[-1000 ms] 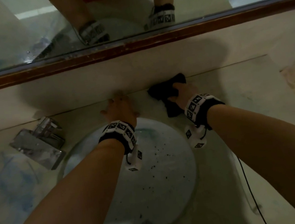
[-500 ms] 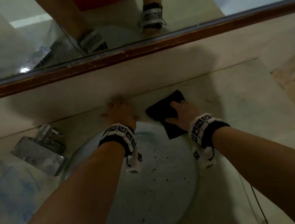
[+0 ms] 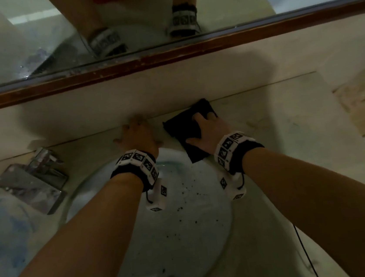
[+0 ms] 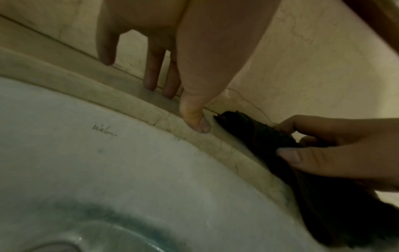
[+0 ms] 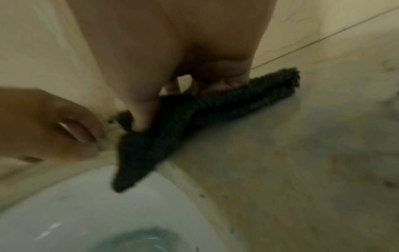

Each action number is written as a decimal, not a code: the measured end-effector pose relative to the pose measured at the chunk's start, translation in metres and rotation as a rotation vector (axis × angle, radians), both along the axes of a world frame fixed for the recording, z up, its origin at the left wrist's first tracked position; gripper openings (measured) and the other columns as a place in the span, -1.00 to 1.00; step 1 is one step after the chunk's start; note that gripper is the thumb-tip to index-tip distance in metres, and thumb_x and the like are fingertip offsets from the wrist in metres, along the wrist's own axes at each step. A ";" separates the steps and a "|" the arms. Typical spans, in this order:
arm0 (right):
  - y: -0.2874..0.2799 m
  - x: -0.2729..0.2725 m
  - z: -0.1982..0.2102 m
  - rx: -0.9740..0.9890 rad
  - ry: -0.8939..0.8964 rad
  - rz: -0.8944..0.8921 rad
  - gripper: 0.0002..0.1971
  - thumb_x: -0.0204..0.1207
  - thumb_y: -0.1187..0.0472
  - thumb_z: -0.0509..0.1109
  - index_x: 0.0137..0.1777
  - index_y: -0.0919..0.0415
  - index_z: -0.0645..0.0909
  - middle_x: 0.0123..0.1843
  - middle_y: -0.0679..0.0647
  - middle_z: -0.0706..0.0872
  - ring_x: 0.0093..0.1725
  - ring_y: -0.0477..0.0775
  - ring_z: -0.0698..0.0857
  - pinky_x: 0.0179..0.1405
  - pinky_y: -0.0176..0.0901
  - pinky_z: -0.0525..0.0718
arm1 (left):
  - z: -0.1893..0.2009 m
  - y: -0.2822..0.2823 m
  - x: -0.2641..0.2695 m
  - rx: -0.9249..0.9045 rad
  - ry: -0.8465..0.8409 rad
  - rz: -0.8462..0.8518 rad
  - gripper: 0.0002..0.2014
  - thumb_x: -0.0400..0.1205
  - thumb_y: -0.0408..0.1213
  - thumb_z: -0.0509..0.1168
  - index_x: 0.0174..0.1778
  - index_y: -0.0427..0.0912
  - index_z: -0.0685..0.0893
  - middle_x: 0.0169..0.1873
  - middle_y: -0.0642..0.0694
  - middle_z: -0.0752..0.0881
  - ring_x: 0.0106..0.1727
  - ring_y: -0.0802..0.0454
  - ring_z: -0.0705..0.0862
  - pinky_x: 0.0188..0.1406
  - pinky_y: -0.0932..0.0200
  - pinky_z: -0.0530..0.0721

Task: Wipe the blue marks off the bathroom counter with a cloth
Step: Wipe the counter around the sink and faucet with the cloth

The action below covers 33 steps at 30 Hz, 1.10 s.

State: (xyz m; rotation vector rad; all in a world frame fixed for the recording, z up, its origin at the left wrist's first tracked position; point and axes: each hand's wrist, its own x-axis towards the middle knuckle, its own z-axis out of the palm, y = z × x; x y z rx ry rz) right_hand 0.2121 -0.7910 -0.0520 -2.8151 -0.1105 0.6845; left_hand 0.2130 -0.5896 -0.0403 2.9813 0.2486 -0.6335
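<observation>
Cloth (image 3: 183, 128) back at wall, under right hand (image 3: 209, 132)

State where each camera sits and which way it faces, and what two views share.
Head: worn on the head, facing down and forward over the basin, counter, faucet and mirror; left hand, right hand and both forearms show.
Left wrist: under the left wrist, facing along straight fingers toward the back wall; right hand shows at right.
Right wrist: under the right wrist, facing along fingers gripping the dark cloth; left hand shows at left.
Shared: both wrist views show the dark cloth and basin.
</observation>
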 end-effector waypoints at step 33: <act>-0.219 0.018 0.000 -0.187 0.011 0.132 -0.24 0.64 -0.34 0.01 0.73 -0.11 -0.20 0.76 0.08 -0.21 0.72 0.24 -0.13 0.69 0.20 -0.07 | 0.018 -0.180 -0.056 -0.030 0.071 0.026 -0.39 0.52 0.12 0.37 0.50 0.16 0.39 0.49 -0.06 0.32 0.49 -0.22 0.29 0.38 -0.28 0.38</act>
